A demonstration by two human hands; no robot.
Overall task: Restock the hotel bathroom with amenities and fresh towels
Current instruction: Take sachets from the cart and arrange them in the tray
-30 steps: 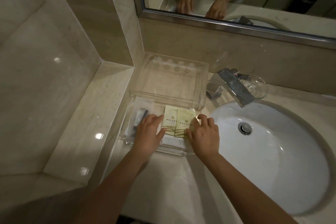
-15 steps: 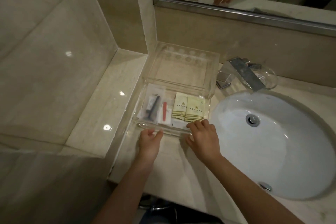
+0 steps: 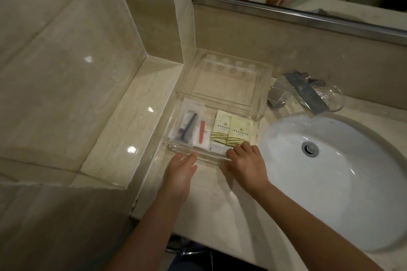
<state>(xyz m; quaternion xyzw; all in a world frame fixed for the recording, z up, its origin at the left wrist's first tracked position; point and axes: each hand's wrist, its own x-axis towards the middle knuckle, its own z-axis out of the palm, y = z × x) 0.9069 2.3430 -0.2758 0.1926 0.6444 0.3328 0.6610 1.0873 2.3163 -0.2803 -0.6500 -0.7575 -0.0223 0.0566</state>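
Presently, item by item.

- Left hand [image 3: 181,170]: fingers straight, tips touching the front rim of the clear acrylic tray [image 3: 224,81]; it holds nothing.
- Right hand [image 3: 246,163]: set apart from the left, fingers bent over the same rim at the near edge of the sachets. Whether it pinches the rim or only rests there cannot be told.
- Tray: on the tabletop [image 3: 211,202], directly ahead of both hands, its raised rear tier bare.
- Contents, front compartment:
  - razor kit in a clear bag [image 3: 187,123], ahead of the left hand;
  - red-handled item in a packet [image 3: 202,130], between the hands;
  - two pale green sachets [image 3: 230,131], side by side and slightly overlapping, just ahead of the right hand;
  - white packet [image 3: 217,149] under them, partly hidden.
- Basin [image 3: 330,193] and tap [image 3: 301,92]: to the right of the right hand.
- Towels: none in view.
- Step judged in hand: squaring the stocked tray.
- Advice: push evenly with both hands on the rim, set it flush to the wall, and avoid nudging the sachets out of line.
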